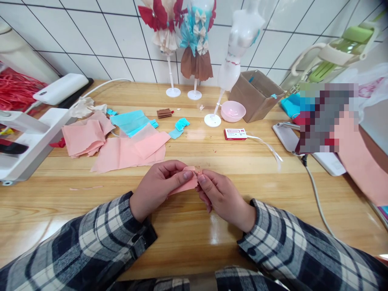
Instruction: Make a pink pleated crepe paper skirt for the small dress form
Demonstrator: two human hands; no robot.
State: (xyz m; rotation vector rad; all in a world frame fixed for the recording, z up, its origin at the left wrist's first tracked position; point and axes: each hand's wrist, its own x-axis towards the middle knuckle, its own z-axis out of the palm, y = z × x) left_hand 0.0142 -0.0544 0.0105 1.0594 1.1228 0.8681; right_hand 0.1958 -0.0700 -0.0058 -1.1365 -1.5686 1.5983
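Note:
Low over the wooden table's front half, both my hands meet on a small folded piece of pink crepe paper (185, 186). My left hand (165, 184) pinches it with the thumb on top. At its right end, the thumb and fingers of my right hand (220, 194) close on a gathered edge. Part of the piece is hidden behind the fingers. Beyond my left hand lie a flat pink sheet (121, 151), a folded pink stack (85, 135) and a blue sheet (133, 122).
Three small mannequins stand at the back, the right one (235, 52) bare-bodied. Near it are a pink bowl (233, 111), a brown box (256, 93) and a small red-and-white box (235, 134). A white stand (39, 145) is at left; a phone stand (329, 161) with cable at right.

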